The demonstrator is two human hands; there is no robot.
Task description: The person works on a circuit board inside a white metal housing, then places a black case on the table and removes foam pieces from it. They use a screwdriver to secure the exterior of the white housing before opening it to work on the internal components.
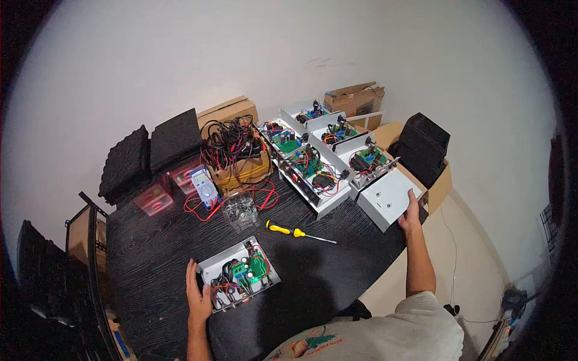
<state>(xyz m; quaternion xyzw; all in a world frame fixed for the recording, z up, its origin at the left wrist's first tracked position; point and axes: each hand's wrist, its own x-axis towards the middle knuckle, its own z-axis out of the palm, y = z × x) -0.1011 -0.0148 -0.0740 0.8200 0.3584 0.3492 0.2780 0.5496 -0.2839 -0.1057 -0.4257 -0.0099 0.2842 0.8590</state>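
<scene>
My left hand (199,293) rests with its fingers apart against the left side of an open metal case (245,274), which lies on the black table and shows a green circuit board and wires. At the right, my right hand (410,210) holds the right edge of a closed white metal cover (388,197). That cover sits beside a group of open white cases (310,159) with boards inside. Between my hands lies a yellow and black screwdriver (286,230), its shaft pointing right.
A blue-white multimeter (205,188) with red leads stands near a clear container (240,210). Behind are a box of cables (238,162), black foam pieces (174,139) and red-lidded boxes (153,198). An open cardboard box (441,185) with black foam stands right of the table (180,246).
</scene>
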